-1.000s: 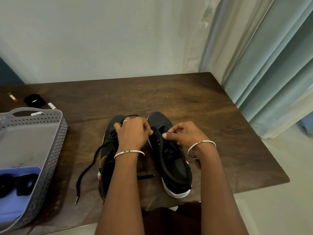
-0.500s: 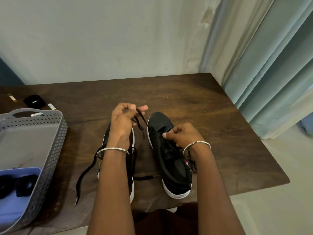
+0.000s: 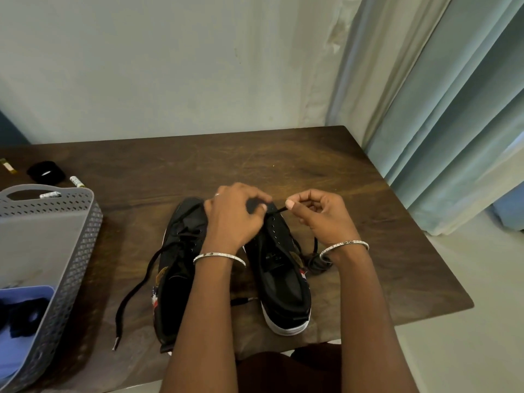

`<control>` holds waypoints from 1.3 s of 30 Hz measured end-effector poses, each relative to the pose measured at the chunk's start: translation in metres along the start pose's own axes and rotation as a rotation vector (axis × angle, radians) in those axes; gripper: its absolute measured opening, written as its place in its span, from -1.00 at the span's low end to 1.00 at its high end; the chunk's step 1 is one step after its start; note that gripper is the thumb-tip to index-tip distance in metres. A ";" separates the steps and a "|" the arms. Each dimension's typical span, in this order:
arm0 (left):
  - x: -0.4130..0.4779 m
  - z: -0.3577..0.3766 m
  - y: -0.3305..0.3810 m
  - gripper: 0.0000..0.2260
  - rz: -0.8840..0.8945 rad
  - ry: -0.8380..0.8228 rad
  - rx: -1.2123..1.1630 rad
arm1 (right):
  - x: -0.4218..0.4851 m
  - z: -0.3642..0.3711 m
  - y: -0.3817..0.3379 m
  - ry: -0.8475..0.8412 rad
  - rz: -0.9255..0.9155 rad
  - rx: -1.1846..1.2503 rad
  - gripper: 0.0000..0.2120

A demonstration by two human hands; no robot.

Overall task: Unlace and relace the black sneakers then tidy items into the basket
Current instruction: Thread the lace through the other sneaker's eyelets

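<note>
Lowers the left hand (image 3: 235, 219) from its raised pull of half a second ago onto the toe end of the right sneaker (image 3: 283, 282). Lifts the right hand (image 3: 320, 217) from the sneaker's middle to its front, level with the left.

Head view. Shows both black sneakers side by side, toes pointing away, near the front edge of the wooden table (image 3: 326, 171), with the left sneaker (image 3: 181, 265) half hidden under the left forearm. Curls the left fingers over the right sneaker's front by the lowest eyelets, thumb pressed down there; cannot tell whether a strand is caught under it too. Pinches a short taut run of black lace (image 3: 279, 210) between right thumb and forefinger, the other fingers folded in. Leaves the eyelet rows behind bare and a slack lace bundle (image 3: 316, 260) just beside the sneaker, under the right wrist. Leaves a loosened lace (image 3: 136, 290) trailing from the left sneaker towards the grey basket (image 3: 82, 251), which stands well to the left and holds a blue item (image 3: 25, 296).

Looks like unlacing, down to the last crossing on the right sneaker. Calls next for a steady sideways draw of the pinched end through the eyelet while holding the toe still. Leaves the left sneaker, the relacing and the tidying yet to do.
</note>
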State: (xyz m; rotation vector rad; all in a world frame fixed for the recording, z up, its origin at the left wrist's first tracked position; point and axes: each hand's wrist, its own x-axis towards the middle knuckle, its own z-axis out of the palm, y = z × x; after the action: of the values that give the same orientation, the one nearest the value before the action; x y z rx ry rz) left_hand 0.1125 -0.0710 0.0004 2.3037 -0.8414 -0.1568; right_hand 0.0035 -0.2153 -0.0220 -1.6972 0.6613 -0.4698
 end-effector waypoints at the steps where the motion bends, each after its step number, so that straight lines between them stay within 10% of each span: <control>1: 0.000 0.004 0.003 -0.81 0.001 -0.084 0.058 | 0.001 -0.001 0.001 0.003 -0.035 -0.023 -0.96; 26: 0.009 0.017 -0.008 -0.83 -0.025 -0.152 -0.124 | 0.002 0.022 0.008 -0.132 -0.076 -0.495 -0.78; 39: 0.008 0.005 -0.029 -0.84 -0.118 -0.088 -0.339 | 0.000 -0.026 0.007 0.417 -0.005 -0.552 -0.90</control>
State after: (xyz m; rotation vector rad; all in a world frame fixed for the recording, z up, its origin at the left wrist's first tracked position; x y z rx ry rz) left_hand 0.1324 -0.0617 -0.0212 2.0370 -0.6636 -0.4233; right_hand -0.0143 -0.2352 -0.0230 -2.1369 1.1697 -0.6995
